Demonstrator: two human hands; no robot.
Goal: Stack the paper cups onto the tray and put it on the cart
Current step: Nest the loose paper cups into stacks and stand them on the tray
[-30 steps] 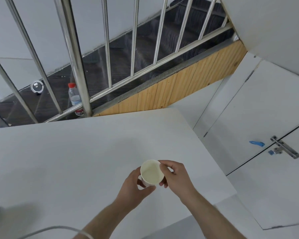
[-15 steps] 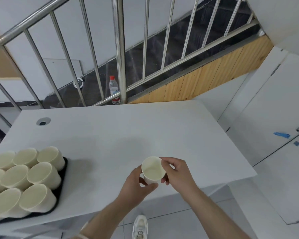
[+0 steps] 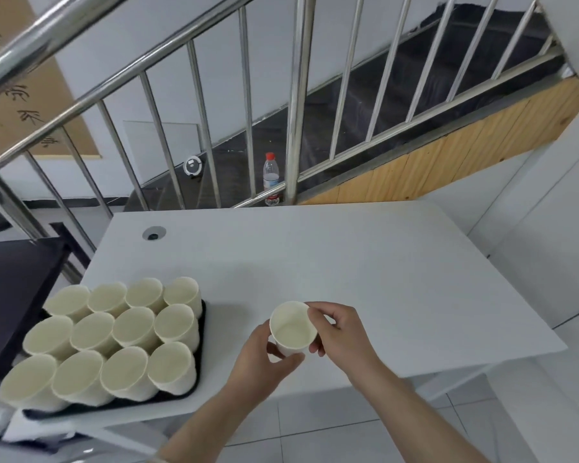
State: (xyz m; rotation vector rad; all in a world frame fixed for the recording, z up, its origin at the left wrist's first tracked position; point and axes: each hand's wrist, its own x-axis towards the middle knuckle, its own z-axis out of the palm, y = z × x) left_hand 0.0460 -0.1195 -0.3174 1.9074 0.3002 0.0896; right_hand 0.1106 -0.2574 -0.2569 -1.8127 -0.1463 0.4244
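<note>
Together both hands hold one white paper cup (image 3: 293,329) just above the near part of the white bench (image 3: 365,262), its mouth tipped up toward the camera so the pale inside shows; the left hand (image 3: 261,359) comes up from below, its grip curled round the cup's lower wall with the thumb lying across the base side; the right hand (image 3: 340,332) comes in from the right, its grip pinching the cup's rim and upper wall with thumb and bent fingers; both forearms run down and out of the lower edge of the view.

Left of the hands, on the near left corner of the bench, sits a black tray (image 3: 201,345); it carries twelve paper cups (image 3: 114,335) standing upright in three rows of four, packed so that neighbours touch, all of them open-mouthed and showing nothing inside; the held cup is apart from this group, to its right; the tray's near edge lies close to the bench's front edge.

Further left, a dark flat surface (image 3: 14,289) lies lower than the bench; whether it is the cart cannot be told; behind the bench a steel stair railing (image 3: 293,105) rises, and a plastic water bottle (image 3: 270,183) with a red cap stands on the dark floor beyond it; a round cable hole (image 3: 153,233) marks the bench's far left corner.
</note>
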